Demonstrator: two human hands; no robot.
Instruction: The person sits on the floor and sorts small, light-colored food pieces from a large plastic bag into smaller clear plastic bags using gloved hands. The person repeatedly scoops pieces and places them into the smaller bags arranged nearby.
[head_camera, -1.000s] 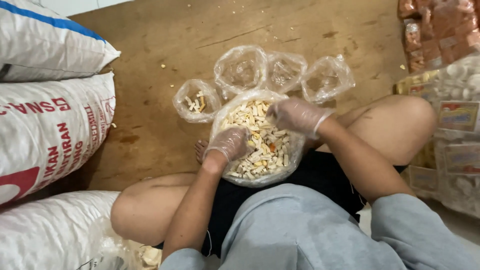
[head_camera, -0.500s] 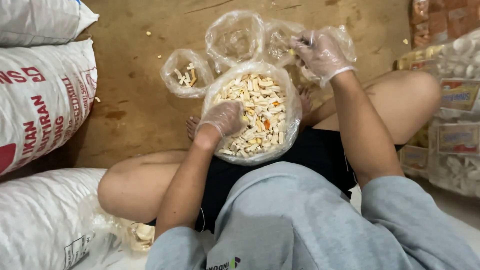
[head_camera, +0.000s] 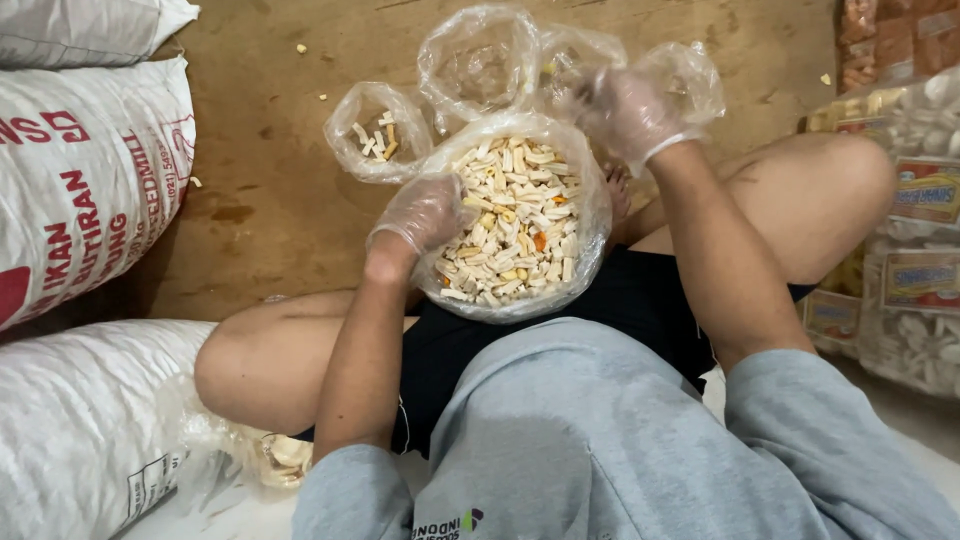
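Head view, looking down into my lap; I sit cross-legged on a brown board floor (head_camera: 270, 200).

Left hand (head_camera: 425, 212), in a thin clear plastic glove, fingers curled together over the near-left rim of the big clear bag of snack sticks (head_camera: 515, 225). It grips the film there and props the mouth open. The bag rests against my black shorts (head_camera: 650, 310), between my knees.

Right hand (head_camera: 625, 105), gloved the same, is lifted beyond the big bag, over the small clear bags. Fingers bunched and bent downward; whether they pinch any sticks or a bag edge I cannot tell, glove and film blur together.

Step in hand, as I judge it: portioning sticks from the big bag into the small ones. The leftmost small bag (head_camera: 375, 135) has only a few sticks in its bottom; the middle small bag (head_camera: 478, 65) looks near empty, as does the far-right small bag (head_camera: 685, 80). The next move would call for an open mouth on a small bag and a clean drop, left hand steadying the big one.

Materials: sticks short, squared, pale cream, dry-looking, a few orange ones mixed in. Bag film thin, crinkled, glossy. Floor scuffed and stained, with stray crumbs (head_camera: 300, 47).

Around: woven white sacks (head_camera: 90, 170) to my left, coarse weave, red and blue print. Packed snack packets (head_camera: 915, 230) stacked to my right. Grey sweatshirt (head_camera: 600, 440) fills the bottom.
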